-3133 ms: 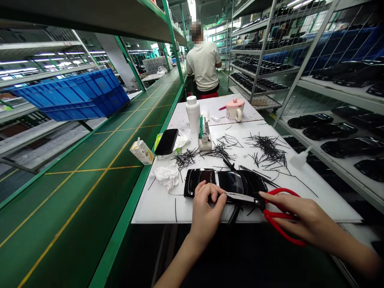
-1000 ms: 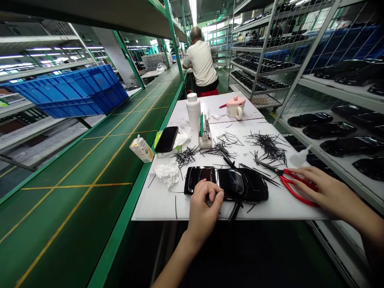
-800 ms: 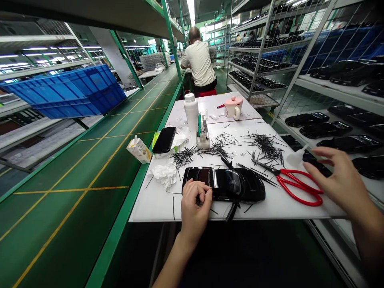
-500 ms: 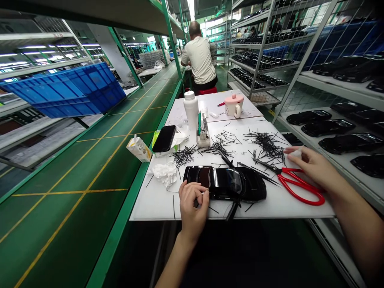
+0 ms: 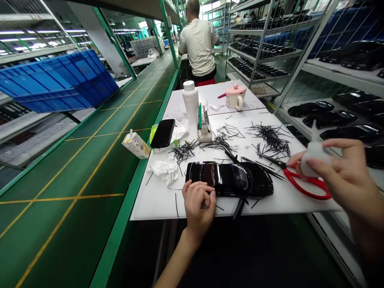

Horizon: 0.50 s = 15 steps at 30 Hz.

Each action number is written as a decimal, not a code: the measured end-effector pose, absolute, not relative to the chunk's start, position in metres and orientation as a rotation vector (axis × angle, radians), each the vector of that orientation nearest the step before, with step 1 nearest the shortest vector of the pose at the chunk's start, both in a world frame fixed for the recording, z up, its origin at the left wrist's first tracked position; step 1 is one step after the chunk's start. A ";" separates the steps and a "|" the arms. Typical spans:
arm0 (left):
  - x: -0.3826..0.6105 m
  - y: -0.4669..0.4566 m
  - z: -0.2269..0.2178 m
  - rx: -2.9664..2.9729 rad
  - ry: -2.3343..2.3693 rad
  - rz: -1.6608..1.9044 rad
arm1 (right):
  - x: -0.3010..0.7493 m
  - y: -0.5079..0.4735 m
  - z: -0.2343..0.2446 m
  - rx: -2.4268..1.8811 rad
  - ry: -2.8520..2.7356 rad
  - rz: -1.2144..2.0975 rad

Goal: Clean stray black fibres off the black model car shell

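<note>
On the white counter at the bottom of the frame sits a shiny black toy car. Our left hand curls at its near side, but we cannot tell if those fingers pinch anything. Our right hand is closed around a small white squeeze bottle. Squeezing too hard could drip onto the red scissors below.

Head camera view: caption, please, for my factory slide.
Left hand on black model car; right hand holding white squeeze bottle.
</note>
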<state>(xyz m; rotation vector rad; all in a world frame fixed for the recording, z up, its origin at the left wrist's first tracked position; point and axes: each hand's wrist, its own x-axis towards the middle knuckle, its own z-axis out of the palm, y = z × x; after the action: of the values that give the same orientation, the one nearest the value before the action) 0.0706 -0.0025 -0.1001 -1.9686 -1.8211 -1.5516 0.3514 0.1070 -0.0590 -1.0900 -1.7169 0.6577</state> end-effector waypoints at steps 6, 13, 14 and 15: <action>0.070 -0.004 -0.103 -1.997 -1.805 -1.565 | 0.283 0.049 -0.069 -1.047 -1.536 0.815; 0.067 -0.006 -0.105 -2.031 -1.764 -1.605 | 0.262 0.052 -0.085 -0.975 -1.681 0.872; 0.067 -0.007 -0.106 -2.035 -1.758 -1.615 | 0.261 0.053 -0.085 -0.964 -1.718 0.858; 0.066 -0.007 -0.106 -2.041 -1.752 -1.622 | 0.260 0.053 -0.085 -0.952 -1.753 0.840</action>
<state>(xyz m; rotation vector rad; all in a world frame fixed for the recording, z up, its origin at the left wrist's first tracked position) 0.0662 -0.0068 -0.1062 -2.0410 -1.7525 -1.6223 0.2605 0.0535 -0.0847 -0.9519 -1.7529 0.8396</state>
